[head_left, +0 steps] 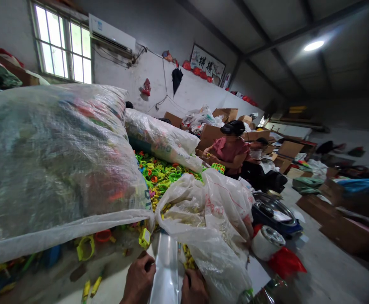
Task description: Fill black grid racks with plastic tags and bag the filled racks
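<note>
My left hand point(140, 276) is low in the middle of the view, its fingers curled beside the left edge of a shiny silvery strip point(165, 268). My right hand point(193, 288) lies across the strip, fingers bent, close to small yellow pieces point(188, 256) at the mouth of a clear plastic bag point(212, 240). What either hand pinches, if anything, is hidden. Just above my left hand is a yellow toy watch point(144, 238). Two thin yellow pieces point(91, 289) lie on the table to the left, below a yellow ring-shaped band point(85, 248) and an orange one point(104, 235).
A large stuffed translucent sack point(58, 164) fills the left side. Behind the bag is a heap of green and yellow plastic pieces point(168, 175). A person in a pink top point(231, 150) sits beyond it. At right stand a white can point(267, 242) and a red bag point(286, 261).
</note>
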`<state>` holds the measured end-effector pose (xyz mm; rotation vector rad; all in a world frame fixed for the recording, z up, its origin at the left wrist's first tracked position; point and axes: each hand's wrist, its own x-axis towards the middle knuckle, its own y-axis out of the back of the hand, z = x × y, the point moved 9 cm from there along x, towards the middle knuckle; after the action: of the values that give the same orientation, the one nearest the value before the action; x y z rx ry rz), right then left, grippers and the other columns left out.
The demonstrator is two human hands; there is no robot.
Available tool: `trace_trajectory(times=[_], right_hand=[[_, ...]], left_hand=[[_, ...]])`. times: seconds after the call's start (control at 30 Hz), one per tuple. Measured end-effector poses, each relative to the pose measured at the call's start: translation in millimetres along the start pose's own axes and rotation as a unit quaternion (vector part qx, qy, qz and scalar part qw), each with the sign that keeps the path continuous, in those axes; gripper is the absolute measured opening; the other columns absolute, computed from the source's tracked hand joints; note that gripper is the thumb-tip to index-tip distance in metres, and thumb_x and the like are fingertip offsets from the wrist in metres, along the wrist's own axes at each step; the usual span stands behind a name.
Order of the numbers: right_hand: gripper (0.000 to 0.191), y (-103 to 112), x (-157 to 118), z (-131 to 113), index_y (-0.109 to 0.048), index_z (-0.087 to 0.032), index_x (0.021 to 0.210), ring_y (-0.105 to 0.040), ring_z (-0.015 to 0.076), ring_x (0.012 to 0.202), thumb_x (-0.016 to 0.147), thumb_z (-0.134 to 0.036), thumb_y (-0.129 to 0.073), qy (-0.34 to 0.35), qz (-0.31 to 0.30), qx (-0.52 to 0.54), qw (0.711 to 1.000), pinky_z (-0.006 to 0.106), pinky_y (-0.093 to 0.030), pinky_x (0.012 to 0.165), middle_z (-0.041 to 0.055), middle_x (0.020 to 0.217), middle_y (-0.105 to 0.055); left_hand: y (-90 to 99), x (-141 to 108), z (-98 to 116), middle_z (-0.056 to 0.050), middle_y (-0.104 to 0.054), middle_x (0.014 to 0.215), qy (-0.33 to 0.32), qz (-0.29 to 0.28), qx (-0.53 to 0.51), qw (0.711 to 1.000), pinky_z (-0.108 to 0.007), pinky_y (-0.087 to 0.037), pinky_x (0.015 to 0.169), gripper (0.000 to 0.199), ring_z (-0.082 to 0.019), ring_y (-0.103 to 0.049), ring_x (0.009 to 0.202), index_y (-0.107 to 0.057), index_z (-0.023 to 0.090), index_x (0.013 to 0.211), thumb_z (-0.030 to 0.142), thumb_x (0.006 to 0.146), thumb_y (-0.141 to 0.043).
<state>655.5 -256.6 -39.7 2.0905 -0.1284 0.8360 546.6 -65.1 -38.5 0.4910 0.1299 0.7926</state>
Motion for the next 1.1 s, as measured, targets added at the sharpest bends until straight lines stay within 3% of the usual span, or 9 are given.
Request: trace_trajectory(times=[1.1], right_hand=[[0.041,10,4,-5,-0.070,-0.020,0.074,-0.066,0.0231,0.067,0.089,-0.032,-0.033,-0.021,-0.005,0.037,0.999,0.030,-0.049,0.063,0.0101,0.074,-0.071]], left_hand=[[2.4,-1,4,-0.003,-0.067,0.073,0.005,-0.006,0.009,1.000,-0.025,-0.041,0.067,0.020,-0.017,-0.063,0.071,-0.065,0.019,0.068,0.021,0.077,-0.047]])
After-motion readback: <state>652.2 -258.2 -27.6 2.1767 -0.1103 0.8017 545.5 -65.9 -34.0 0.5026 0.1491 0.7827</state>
